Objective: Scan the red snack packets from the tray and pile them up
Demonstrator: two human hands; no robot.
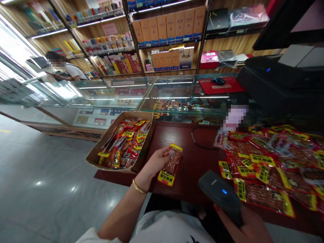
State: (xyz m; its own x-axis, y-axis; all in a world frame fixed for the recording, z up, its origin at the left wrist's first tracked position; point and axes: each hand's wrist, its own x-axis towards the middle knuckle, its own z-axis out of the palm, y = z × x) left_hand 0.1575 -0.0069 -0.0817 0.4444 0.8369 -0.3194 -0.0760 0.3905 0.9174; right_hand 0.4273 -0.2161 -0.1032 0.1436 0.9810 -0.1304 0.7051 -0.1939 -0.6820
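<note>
My left hand (159, 159), with a gold bangle at the wrist, pinches the edge of a red and yellow snack packet (171, 166) over the dark red tabletop. A black barcode scanner (219, 194) with a lit blue light is held in my right hand (244, 222), its head toward the packet. Left of my left hand is an open cardboard box (94, 158) full of similar packets. On the right of the table lies a heap of packets (263, 168), some overlapping each other.
Behind the table runs a glass display counter (157, 88) carrying a red mouse pad (220, 86) with a mouse. A black cable (193, 136) curls on the tabletop (182, 135). Dark equipment (275, 84) stands at the right. Another person (73, 70) is at the far left, near stocked shelves.
</note>
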